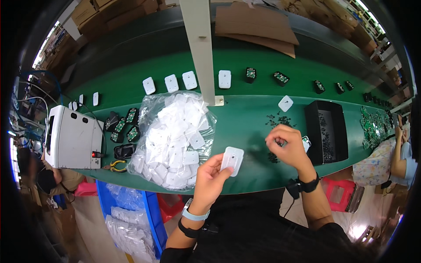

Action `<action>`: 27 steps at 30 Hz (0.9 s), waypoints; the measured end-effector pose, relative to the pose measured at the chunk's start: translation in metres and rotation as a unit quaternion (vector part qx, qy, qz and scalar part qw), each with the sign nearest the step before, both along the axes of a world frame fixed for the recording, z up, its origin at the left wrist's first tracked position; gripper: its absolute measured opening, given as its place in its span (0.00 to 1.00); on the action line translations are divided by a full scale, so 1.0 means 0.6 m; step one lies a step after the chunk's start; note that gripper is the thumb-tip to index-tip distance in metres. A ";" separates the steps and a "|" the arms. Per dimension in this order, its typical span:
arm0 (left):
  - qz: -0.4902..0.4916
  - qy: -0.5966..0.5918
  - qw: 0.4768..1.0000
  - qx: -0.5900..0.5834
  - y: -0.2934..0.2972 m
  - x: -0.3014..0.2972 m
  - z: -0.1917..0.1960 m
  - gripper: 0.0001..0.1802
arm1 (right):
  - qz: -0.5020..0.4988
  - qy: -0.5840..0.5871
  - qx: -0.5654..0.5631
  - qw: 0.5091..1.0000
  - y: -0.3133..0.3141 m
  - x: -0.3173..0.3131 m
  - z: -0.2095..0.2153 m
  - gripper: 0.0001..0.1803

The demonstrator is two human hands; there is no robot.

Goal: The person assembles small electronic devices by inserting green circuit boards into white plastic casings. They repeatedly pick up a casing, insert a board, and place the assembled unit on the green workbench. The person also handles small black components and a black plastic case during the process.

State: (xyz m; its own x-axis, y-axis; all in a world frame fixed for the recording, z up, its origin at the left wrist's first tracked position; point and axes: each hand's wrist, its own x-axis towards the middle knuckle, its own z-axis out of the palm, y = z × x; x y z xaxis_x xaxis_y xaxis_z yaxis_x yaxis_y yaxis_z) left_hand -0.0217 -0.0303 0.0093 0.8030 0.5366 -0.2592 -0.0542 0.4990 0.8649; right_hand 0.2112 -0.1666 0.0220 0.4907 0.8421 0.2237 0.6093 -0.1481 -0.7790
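Black shirt; pale blue band and black band on left wrist (pixel 194 215), black watch on right wrist (pixel 308 184).

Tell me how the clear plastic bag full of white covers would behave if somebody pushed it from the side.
The clear plastic bag looks thin and crinkled, so it would probably deform rather than slide. Its mouth seems open, so loose white covers could spill onto the green belt. It likely will not roll.
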 end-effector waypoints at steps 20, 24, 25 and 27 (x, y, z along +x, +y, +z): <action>-0.204 0.047 0.972 0.109 0.024 -0.001 0.057 0.18 | 0.254 -0.119 0.014 0.960 0.013 -0.082 0.100 0.11; -0.212 0.059 0.971 0.089 0.019 0.000 0.060 0.17 | 0.247 -0.172 -0.023 0.953 0.005 -0.092 0.110 0.11; -0.216 0.061 0.970 0.090 0.019 -0.001 0.061 0.16 | 0.246 -0.175 -0.028 0.953 0.003 -0.095 0.112 0.11; -0.220 0.057 0.967 0.119 0.020 -0.002 0.063 0.14 | 0.228 -0.144 -0.025 0.963 0.004 -0.098 0.113 0.11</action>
State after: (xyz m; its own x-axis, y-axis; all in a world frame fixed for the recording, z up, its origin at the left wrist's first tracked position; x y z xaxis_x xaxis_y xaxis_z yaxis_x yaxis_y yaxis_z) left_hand -0.0228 -0.0181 0.0472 0.9403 0.2059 -0.2711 0.2205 0.2384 0.9458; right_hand 0.1524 -0.1644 0.0896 -0.0088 0.9687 0.2481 0.8099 0.1524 -0.5664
